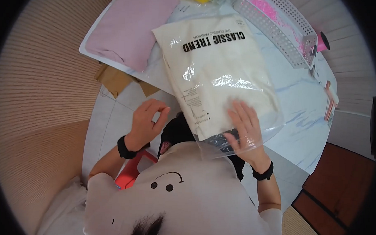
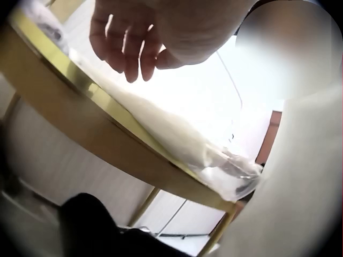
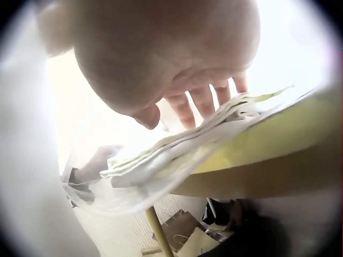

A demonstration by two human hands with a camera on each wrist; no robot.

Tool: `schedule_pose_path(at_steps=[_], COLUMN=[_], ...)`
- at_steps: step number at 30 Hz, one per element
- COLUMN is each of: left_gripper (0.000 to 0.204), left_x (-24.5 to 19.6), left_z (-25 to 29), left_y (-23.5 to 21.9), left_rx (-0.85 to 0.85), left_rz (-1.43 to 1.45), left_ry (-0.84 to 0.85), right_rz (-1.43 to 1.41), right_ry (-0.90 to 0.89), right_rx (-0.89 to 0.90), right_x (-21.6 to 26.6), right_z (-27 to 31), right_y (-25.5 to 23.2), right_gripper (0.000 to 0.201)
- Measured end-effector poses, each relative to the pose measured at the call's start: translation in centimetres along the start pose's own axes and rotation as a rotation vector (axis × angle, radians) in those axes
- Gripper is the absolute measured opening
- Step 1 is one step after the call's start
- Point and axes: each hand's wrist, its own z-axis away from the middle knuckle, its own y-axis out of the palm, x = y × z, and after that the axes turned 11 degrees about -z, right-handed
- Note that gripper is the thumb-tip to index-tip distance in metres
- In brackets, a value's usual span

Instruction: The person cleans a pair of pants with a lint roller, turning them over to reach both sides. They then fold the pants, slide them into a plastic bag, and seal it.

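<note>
A folded cream garment [image 1: 214,64] printed "CLASSIC TREND" lies in a clear plastic bag across the table edge, its open-looking clear end [image 1: 213,151] hanging toward the person. The right hand [image 1: 248,134] rests on the bag's near right part, fingers spread; the right wrist view shows that hand [image 3: 177,59] with its fingertips at the layered cloth [image 3: 171,150]. Left of the bag, the left hand [image 1: 148,120] is raised with fingers loosely bent, holding nothing. In the left wrist view this hand [image 2: 155,32] hangs above the bagged garment [image 2: 166,123], apart from it.
A folded pink garment [image 1: 125,28] lies at the table's far left. A white perforated basket [image 1: 299,59] with pink shreds stands at the far right, near a black-and-pink spool [image 1: 323,41]. Brown cardboard [image 1: 114,79] lies below the table's left side, and a red object [image 1: 130,173] is beside the person.
</note>
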Motion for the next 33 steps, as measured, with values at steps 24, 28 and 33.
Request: schedule_pose_path(at_steps=[24, 28, 33], left_gripper=[0.081, 0.079, 0.071], left_x=[-5.0, -3.0, -1.2], left_z=[-1.1, 0.2, 0.5], left_y=[6.3, 6.4, 3.4], left_rx=[0.336, 0.520, 0.348], left_rz=[1.550, 2.042, 1.299], left_ry=[-0.501, -0.498, -0.434], right_rz=[-0.521, -0.273, -0.225], right_ry=[-0.150, -0.214, -0.388], right_rx=[0.045, 0.140, 0.138], right_x=[2.9, 3.5, 2.3], right_z=[-3.5, -4.2, -3.6], right_y=[4.5, 3.8, 4.3], right_gripper=[0.042, 0.043, 0.043])
